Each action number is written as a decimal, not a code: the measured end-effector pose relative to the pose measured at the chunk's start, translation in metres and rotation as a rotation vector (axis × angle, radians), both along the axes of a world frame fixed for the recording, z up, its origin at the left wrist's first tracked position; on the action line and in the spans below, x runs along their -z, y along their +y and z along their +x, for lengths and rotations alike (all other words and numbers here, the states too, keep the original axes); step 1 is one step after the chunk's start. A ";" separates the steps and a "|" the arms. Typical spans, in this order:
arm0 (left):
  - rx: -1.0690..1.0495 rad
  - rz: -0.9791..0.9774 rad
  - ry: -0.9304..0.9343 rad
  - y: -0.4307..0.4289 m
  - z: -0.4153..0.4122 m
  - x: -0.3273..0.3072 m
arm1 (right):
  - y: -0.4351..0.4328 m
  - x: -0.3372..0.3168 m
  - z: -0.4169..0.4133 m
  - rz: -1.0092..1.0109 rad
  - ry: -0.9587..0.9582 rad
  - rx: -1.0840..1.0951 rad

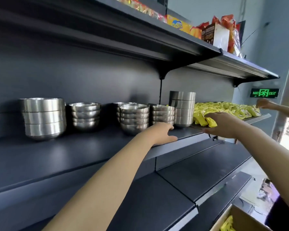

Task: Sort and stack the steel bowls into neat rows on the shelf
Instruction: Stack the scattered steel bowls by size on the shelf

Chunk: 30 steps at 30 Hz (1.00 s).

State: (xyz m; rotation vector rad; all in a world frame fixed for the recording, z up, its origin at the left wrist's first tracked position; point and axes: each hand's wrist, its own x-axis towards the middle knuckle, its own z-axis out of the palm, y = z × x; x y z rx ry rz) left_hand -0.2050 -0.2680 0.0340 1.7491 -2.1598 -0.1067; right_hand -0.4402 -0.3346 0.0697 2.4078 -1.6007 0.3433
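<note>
Long dark shelf (90, 147) holding six uneven stacks of steel bowls (134, 120), widest at far left, tallest stack (182, 109) just beside a heap of yellow packets (227, 109). Left hand (162, 133) open, empty, resting on the shelf just before the middle stacks; right hand (223, 124) flat on the packets, fingers straight, gripping nothing. Possible trouble: a careless nudge toppling the tallest stack, bowls clattering off the front edge. Green sign (264, 93) reading "EXIT"; snack packs (177, 25) above, labels unreadable.

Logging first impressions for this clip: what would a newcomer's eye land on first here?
The shiny stacks of steel bowls lined along the dark middle shelf stand out first. To their right lies a bright heap of yellow packets, and a glowing green exit sign shows at the far right.
</note>
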 end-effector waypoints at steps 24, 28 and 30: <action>-0.524 -0.049 0.564 -0.164 -0.093 0.021 | -0.226 -0.010 0.021 0.452 -0.992 -0.571; -0.585 -0.115 0.622 -0.172 -0.095 0.027 | -0.240 -0.001 0.030 0.534 -1.087 -0.631; -0.599 -0.130 0.608 -0.173 -0.096 0.029 | -0.243 0.000 0.030 0.553 -1.110 -0.640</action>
